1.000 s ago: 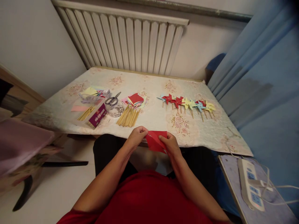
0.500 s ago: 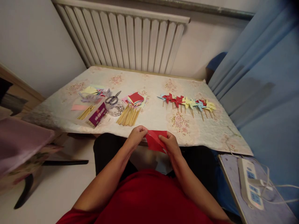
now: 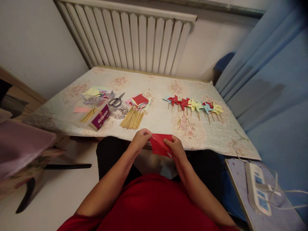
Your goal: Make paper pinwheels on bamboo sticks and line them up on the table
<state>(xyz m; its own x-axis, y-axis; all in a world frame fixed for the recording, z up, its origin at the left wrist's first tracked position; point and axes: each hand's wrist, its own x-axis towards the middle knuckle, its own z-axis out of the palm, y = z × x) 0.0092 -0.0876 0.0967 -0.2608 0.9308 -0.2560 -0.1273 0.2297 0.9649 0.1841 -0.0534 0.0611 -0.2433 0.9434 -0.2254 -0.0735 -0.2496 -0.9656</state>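
A piece of red paper is stretched between my two hands just off the table's front edge, with a pale diagonal line running across it. My left hand pinches its upper left corner between thumb and fingers. On the other side my right hand grips the right edge, thumb on top and fingers underneath. Beyond my left hand lies a row of gold sticks. Behind them is a stack of coloured paper squares, a red one on top.
Scissors rest over a clear round container of small metal pieces. Left of it stands a purple-sided box with more sticks. Finished pinwheels lie in a row at right. A power strip sits on the side table.
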